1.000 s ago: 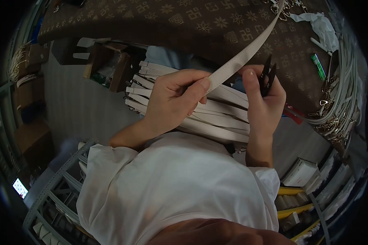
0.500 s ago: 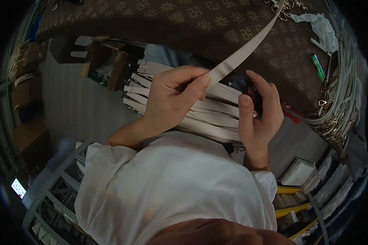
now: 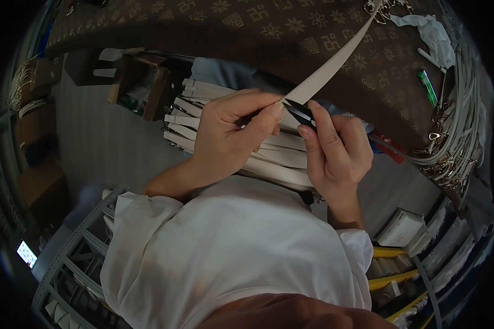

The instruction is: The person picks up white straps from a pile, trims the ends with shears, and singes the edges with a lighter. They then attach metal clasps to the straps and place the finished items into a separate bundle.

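My left hand (image 3: 230,123) pinches the near end of a cream stitched strap (image 3: 330,68) between thumb and fingertips. The strap slopes up to the right, toward gold chain and clasps (image 3: 392,10) on the table. In my right hand (image 3: 339,151) is a pair of small black thread snips (image 3: 301,113), held between thumb and fingers. Their tips are right at the strap's edge, beside my left fingertips. Below both hands lies a pile of similar cream straps (image 3: 277,169), partly hidden by the hands, with metal hardware at its left ends.
The brown patterned cloth (image 3: 291,27) covers the table ahead. At the right hang bundled pale cords (image 3: 464,126) with gold clasps, near a green lighter-like item (image 3: 427,88) and crumpled white plastic (image 3: 431,38). An open cardboard box (image 3: 156,93) stands left; shelving (image 3: 74,247) is behind.
My right hand has moved left and closed in on the strap, bringing the snips to its edge. My left hand keeps its pinch on the strap.
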Action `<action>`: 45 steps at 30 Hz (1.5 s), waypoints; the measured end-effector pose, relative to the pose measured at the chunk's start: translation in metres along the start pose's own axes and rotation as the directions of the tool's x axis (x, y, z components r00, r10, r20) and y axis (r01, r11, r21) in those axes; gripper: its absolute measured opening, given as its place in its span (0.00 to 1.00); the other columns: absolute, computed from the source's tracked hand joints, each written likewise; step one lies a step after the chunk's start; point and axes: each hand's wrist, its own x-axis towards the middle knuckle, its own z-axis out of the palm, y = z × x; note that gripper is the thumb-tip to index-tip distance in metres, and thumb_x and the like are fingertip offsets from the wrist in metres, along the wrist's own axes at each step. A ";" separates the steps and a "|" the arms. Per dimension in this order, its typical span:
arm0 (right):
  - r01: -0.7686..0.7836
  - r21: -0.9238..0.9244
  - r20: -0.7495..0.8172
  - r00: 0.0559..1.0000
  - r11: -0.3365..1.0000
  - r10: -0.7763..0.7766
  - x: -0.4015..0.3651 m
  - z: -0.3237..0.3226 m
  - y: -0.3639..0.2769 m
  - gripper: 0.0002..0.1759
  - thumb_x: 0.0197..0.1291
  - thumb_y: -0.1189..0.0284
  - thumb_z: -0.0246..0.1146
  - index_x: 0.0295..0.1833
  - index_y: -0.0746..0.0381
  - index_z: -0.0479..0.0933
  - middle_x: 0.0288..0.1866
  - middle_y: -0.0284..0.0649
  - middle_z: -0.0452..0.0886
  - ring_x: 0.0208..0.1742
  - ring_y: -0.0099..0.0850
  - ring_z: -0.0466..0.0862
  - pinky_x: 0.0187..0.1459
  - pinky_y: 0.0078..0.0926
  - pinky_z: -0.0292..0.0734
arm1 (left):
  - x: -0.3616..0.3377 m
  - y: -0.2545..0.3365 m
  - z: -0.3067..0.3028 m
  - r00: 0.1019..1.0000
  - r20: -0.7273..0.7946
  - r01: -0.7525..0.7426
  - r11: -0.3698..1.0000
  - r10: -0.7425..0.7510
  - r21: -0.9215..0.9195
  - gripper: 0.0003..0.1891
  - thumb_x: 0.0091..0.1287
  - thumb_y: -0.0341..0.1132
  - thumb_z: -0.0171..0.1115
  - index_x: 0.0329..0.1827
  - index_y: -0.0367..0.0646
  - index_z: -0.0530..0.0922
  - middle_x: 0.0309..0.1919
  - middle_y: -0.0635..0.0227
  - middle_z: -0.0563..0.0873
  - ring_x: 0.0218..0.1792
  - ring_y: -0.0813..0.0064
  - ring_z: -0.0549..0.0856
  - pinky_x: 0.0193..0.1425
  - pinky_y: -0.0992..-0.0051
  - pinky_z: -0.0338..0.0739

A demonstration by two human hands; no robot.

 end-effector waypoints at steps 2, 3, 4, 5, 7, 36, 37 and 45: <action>-0.008 -0.013 0.000 1.000 1.000 0.008 0.000 0.001 -0.001 0.20 0.41 0.73 0.67 0.44 0.65 0.77 0.22 0.36 0.69 0.20 0.28 0.68 0.20 0.23 0.63 | 0.000 0.001 0.000 1.000 0.001 0.000 1.000 0.000 0.013 0.08 0.62 0.27 0.53 0.39 0.33 0.77 0.22 0.72 0.76 0.17 0.91 0.69 0.17 0.88 0.61; -0.009 -0.013 -0.001 1.000 1.000 0.009 0.000 0.001 -0.001 0.20 0.41 0.73 0.67 0.44 0.65 0.77 0.22 0.36 0.69 0.20 0.28 0.68 0.20 0.23 0.63 | 0.000 0.001 0.000 1.000 0.002 0.000 1.000 0.000 0.025 0.08 0.62 0.28 0.53 0.39 0.33 0.77 0.22 0.72 0.76 0.16 0.91 0.69 0.17 0.88 0.61; -0.007 -0.012 -0.007 1.000 1.000 0.007 -0.001 0.002 -0.001 0.20 0.41 0.73 0.68 0.44 0.64 0.77 0.22 0.36 0.69 0.20 0.28 0.68 0.19 0.22 0.63 | 0.000 0.001 0.000 1.000 0.003 0.001 1.000 -0.001 0.026 0.08 0.62 0.28 0.53 0.39 0.33 0.77 0.22 0.72 0.76 0.16 0.91 0.69 0.17 0.88 0.61; -0.005 -0.012 -0.014 1.000 1.000 0.005 -0.001 0.003 0.000 0.20 0.41 0.73 0.68 0.44 0.64 0.77 0.22 0.35 0.69 0.20 0.28 0.68 0.19 0.22 0.63 | 0.000 0.000 0.000 1.000 0.002 -0.007 1.000 0.007 0.025 0.08 0.62 0.28 0.53 0.39 0.33 0.77 0.22 0.72 0.76 0.16 0.91 0.69 0.16 0.88 0.61; 0.000 -0.025 -0.021 1.000 1.000 0.000 -0.002 0.003 -0.001 0.20 0.41 0.73 0.68 0.44 0.64 0.77 0.22 0.35 0.69 0.20 0.27 0.67 0.19 0.22 0.62 | 0.001 0.000 -0.001 1.000 0.003 -0.017 1.000 0.016 0.024 0.08 0.62 0.28 0.53 0.40 0.33 0.77 0.22 0.72 0.76 0.16 0.91 0.69 0.16 0.88 0.61; -0.095 0.114 -0.034 0.994 0.989 0.100 -0.007 0.013 0.006 0.15 0.47 0.74 0.65 0.43 0.65 0.77 0.20 0.33 0.65 0.20 0.24 0.66 0.21 0.18 0.61 | 0.001 0.006 0.005 0.997 0.011 0.077 0.996 -0.077 -0.052 0.11 0.64 0.29 0.48 0.40 0.32 0.77 0.23 0.66 0.78 0.15 0.88 0.69 0.17 0.88 0.62; -0.279 0.418 -0.075 0.938 0.865 0.339 -0.008 0.016 0.008 0.13 0.49 0.75 0.64 0.43 0.66 0.76 0.20 0.32 0.66 0.22 0.21 0.66 0.23 0.15 0.61 | 0.001 0.006 0.005 0.997 0.012 0.077 0.996 -0.076 -0.051 0.11 0.64 0.29 0.48 0.40 0.32 0.77 0.23 0.66 0.78 0.15 0.88 0.69 0.17 0.88 0.62; -0.667 0.694 0.441 0.692 0.272 0.571 0.008 0.021 0.000 0.12 0.57 0.68 0.59 0.37 0.67 0.77 0.19 0.24 0.67 0.22 0.11 0.62 0.23 0.09 0.56 | -0.001 0.000 0.004 0.978 0.159 0.160 0.971 -0.132 -0.180 0.11 0.65 0.29 0.49 0.45 0.33 0.74 0.27 0.67 0.78 0.21 0.87 0.72 0.23 0.86 0.66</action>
